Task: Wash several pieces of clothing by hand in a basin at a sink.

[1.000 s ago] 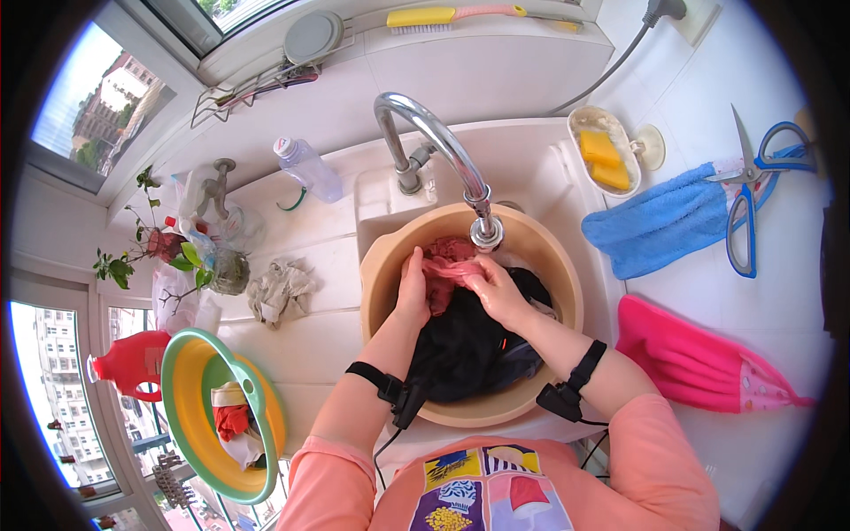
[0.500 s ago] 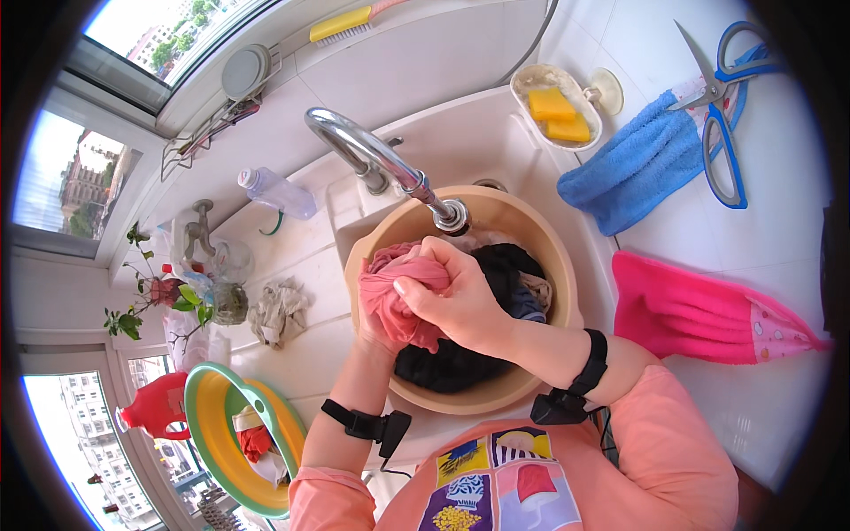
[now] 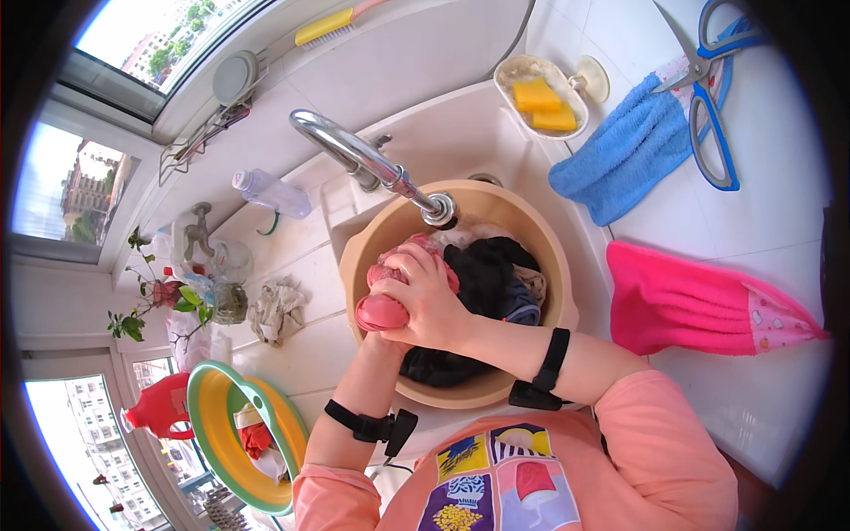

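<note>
A wet-looking pink cloth (image 3: 382, 313) is bunched between my two hands above the left part of a tan basin (image 3: 560, 239). My right hand (image 3: 434, 305) wraps over the cloth from above, fingers curled round it. Below it my left hand (image 3: 390, 338) supports the bundle, its fingers mostly hidden by the cloth and the right hand. A rounded bulge of pink fabric sticks out beside the right hand. In the basin lie a black garment (image 3: 478, 279), a dark blue piece (image 3: 521, 303) and some pale cloth (image 3: 465, 234). The chrome faucet (image 3: 438, 209) hangs over the basin's far side.
Left stand a clear bottle (image 3: 276, 193), a crumpled grey rag (image 3: 277, 311) and a green-yellow tub (image 3: 202, 425) with clothes. Right are a soap dish (image 3: 506, 80) with yellow soap, a blue towel (image 3: 620, 159), blue-handled scissors (image 3: 706, 87) and a bright pink towel (image 3: 677, 301).
My right hand has turned and closed further over the pink cloth, which is squeezed into a tighter bundle and bulges toward me. The view has shifted slightly.
</note>
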Demonstrator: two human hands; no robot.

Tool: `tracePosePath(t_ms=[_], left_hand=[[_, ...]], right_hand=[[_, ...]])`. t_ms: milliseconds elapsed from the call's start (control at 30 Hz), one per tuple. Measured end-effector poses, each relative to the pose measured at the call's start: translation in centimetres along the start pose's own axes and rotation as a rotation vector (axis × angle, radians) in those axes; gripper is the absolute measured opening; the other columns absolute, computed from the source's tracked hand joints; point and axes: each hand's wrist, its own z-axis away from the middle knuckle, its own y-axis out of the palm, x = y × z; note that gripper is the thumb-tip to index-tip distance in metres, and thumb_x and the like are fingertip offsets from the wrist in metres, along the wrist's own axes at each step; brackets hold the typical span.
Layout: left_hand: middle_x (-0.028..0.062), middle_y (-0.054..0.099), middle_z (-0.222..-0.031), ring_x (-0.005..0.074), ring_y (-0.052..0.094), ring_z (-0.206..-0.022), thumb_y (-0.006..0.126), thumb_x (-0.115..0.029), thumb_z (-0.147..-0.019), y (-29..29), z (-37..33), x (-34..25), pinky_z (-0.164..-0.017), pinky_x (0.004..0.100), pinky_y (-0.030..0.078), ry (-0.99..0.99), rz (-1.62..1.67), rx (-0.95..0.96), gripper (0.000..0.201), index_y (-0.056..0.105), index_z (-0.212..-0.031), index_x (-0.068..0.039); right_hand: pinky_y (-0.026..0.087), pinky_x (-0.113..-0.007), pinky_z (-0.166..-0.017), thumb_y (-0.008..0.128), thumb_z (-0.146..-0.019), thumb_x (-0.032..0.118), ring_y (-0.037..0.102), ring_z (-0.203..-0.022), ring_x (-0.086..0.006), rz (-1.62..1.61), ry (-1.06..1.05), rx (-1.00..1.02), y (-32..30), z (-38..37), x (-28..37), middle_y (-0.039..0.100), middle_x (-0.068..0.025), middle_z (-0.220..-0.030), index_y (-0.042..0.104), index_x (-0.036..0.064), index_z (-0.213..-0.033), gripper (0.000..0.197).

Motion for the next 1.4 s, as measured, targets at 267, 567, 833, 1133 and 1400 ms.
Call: tracePosePath(t_ms=[267, 567, 833, 1133, 1400], left_hand=[[0.0094, 0.058, -0.123, 0.0224, 0.058, -0.109, 0.040, -0.043, -0.098, -2.3, -1.0, -1.1, -0.093, 0.0357, 0.046, -0.279, -0.775, -0.589, 0.046, 0.051, -0.127, -0.008], [0.0192, 0.033, -0.146, 0.0479, 0.032, -0.130, 0.065, -0.042, -0.080, -4.5, -1.3, -1.1, -0.104, 0.0508, 0.037, -0.319, -2.022, -0.467, 0.072, 0.039, -0.142, -0.018], [0.0264, 0.015, -0.153, 0.0550, 0.014, -0.137, 0.048, -0.058, -0.089, -9.9, -3.7, 3.3, -0.112, 0.0592, 0.019, -0.586, -2.204, -0.113, 0.076, 0.018, -0.151, -0.025], [0.0168, 0.011, -0.157, 0.0407, 0.019, -0.142, 0.048, -0.049, -0.092, -14.9, -4.9, 2.6, -0.110, 0.0531, 0.029, -0.824, -1.786, -0.047, 0.073, 0.014, -0.152, -0.025], [0.0119, 0.047, -0.140, 0.0279, 0.051, -0.121, 0.044, -0.047, -0.094, -8.2, -4.3, -2.4, -0.101, 0.0435, 0.040, -0.684, -0.744, -0.732, 0.060, 0.037, -0.144, -0.015]], right_hand=[[0.039, -0.046, -0.094, 0.074, -0.070, 0.032, 0.049, -0.109, -0.0348, -0.154, -0.214, 0.051, -1.7, 0.9, -7.3, 0.053, -0.0104, -0.112, 0.057, 0.0142, -0.102, 0.040], [0.041, -0.046, -0.101, 0.066, -0.078, 0.025, 0.043, -0.121, -0.0392, 0.351, 0.510, 0.347, -4.7, 0.6, -12.4, 0.044, -0.0201, -0.129, 0.042, 0.0091, -0.134, 0.064], [0.027, -0.055, -0.108, 0.056, -0.082, 0.053, 0.038, -0.130, -0.0410, 0.468, 0.623, 0.908, 0.7, -0.3, -19.0, 0.047, -0.0236, -0.136, 0.042, 0.0074, -0.137, 0.073], [0.042, -0.041, -0.099, 0.065, -0.079, 0.019, 0.051, -0.118, -0.0372, 0.316, 0.536, 0.757, 2.6, 1.7, -23.8, 0.055, -0.0224, -0.124, 0.056, 0.0040, -0.118, 0.043], [0.046, -0.040, -0.082, 0.061, -0.064, -0.008, 0.057, -0.091, -0.0352, -0.177, 0.223, 0.404, -1.8, -0.1, -9.9, 0.060, -0.0162, -0.093, 0.057, 0.0019, -0.090, 0.028]])
